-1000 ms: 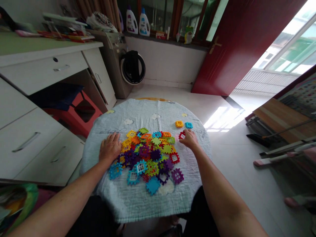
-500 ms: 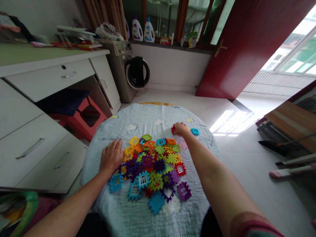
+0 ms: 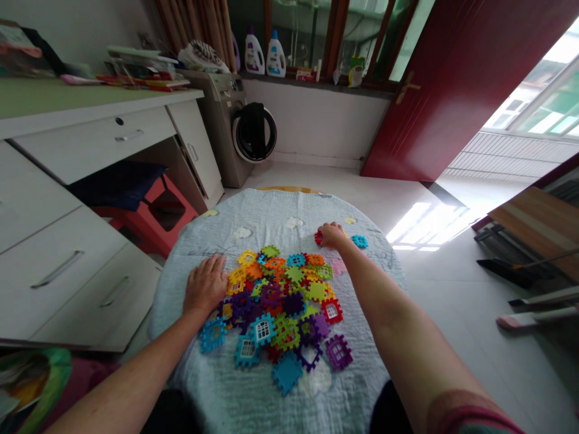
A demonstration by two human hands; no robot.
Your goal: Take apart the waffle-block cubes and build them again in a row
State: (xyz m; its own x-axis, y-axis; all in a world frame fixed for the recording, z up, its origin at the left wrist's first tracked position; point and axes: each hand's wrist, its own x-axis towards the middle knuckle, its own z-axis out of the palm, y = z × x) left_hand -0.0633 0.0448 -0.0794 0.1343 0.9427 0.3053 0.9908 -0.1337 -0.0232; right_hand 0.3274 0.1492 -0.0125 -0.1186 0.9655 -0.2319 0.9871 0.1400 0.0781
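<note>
A heap of interlocking plastic building tiles point(image 3: 271, 295) in many colours lies on the cloth-covered round table point(image 3: 253, 398); some have window grids. My left hand point(image 3: 205, 283) rests flat on the cloth at the heap's left edge, fingers stretched out and touching or very close to the yellow tiles. Beyond the heap, at the far right, my right hand point(image 3: 332, 235) has its fingers curled over a red tile point(image 3: 318, 237), most of which is hidden. Just right of that hand sits a blue tile point(image 3: 359, 241), with a bit of yellow showing beside the wrist.
To the left stand white drawers point(image 3: 58, 265), with a red stool point(image 3: 167, 208) under the desk. A washing machine point(image 3: 226, 132) is at the back, near detergent bottles point(image 3: 275, 55) on the sill. A red door point(image 3: 407, 120) stands at the right.
The whole view has shifted slightly. Both hands stay in place relative to the tiles, and the heap looks the same.
</note>
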